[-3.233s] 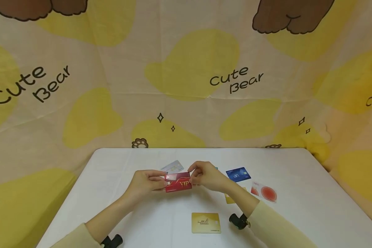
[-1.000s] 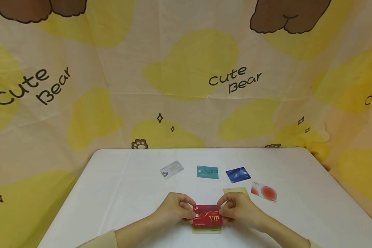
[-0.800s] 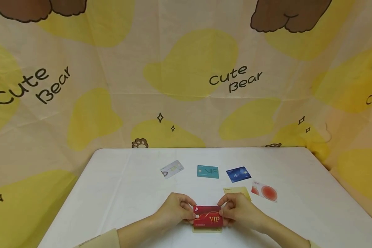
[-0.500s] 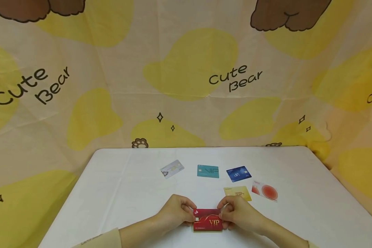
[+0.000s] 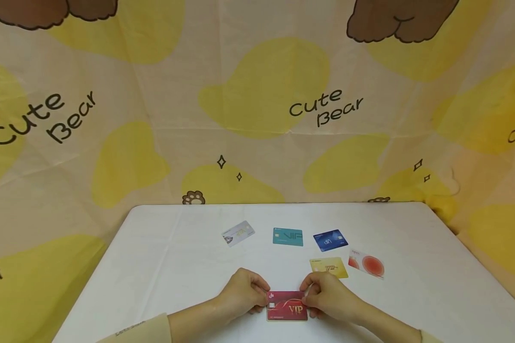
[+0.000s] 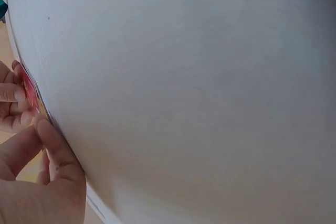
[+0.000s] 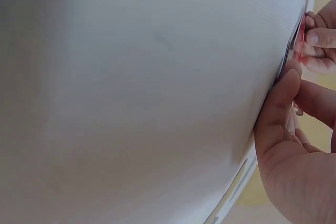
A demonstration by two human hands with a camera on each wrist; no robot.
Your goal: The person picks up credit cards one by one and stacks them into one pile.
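Observation:
A red VIP card (image 5: pixel 286 309) lies flat near the front of the white table, over a gold card that is almost wholly hidden; only a thin pale edge shows along the bottom. My left hand (image 5: pixel 242 294) pinches the red card's left end between thumb and fingers. At the opposite end my right hand (image 5: pixel 329 295) holds it the same way, by the upper right corner and side. In the left wrist view a sliver of the red card (image 6: pixel 31 94) shows low over the table, beside the fingers. The right wrist view has the card edge-on too.
Farther back on the table (image 5: pixel 176 267) lie a silver card (image 5: pixel 238 234), a teal card (image 5: pixel 288 237) and a blue card (image 5: pixel 331 240). A second gold card (image 5: pixel 334 269) sits just behind my right hand, with a white card with red circles (image 5: pixel 371 265) to its right.
Both hands carried the red card from the middle of the table toward the front right, then lowered it over the gold card, which it now covers. The other cards stayed put.

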